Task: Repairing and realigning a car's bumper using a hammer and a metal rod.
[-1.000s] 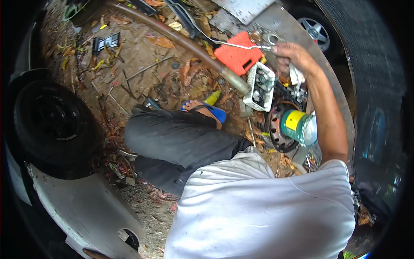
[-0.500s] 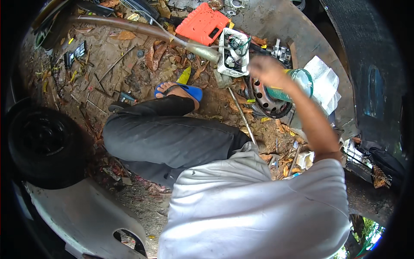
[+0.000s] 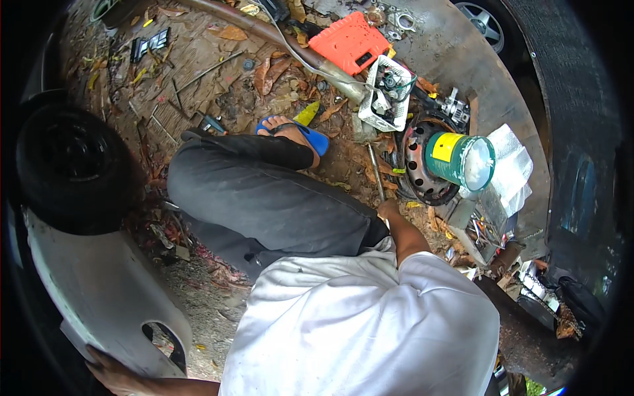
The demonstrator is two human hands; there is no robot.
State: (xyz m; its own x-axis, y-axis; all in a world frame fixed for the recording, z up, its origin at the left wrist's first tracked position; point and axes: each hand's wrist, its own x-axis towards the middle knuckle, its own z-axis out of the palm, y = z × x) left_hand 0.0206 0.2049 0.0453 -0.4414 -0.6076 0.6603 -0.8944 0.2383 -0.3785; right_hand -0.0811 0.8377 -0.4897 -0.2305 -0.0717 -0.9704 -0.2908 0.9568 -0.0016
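My left hand [image 3: 113, 371] lies with fingers stretched out on the edge of a grey car body panel [image 3: 86, 284] at the lower left. Beside my bent leg, my right hand [image 3: 389, 210] is closed at the near end of a thin metal rod [image 3: 376, 168]. The rod's far end rests on the dirt near a white plastic basket [image 3: 385, 119] of small parts. To the right, a green tin [image 3: 444, 168] with a yellow label and a pale top leans over a dark, rusty wheel rim [image 3: 417, 152].
A black tyre [image 3: 72, 165] is at the left. An orange tool case [image 3: 350, 43] and a long rusty pipe [image 3: 271, 36] lie ahead. Silvery wrap [image 3: 512, 165] sits beside the tin. Dry leaves and scraps litter the ground around my sandalled foot [image 3: 290, 135].
My right hand has drawn back from above the wheel rim to the rod by my leg. My left hand has come into view on the grey panel. The view has shifted.
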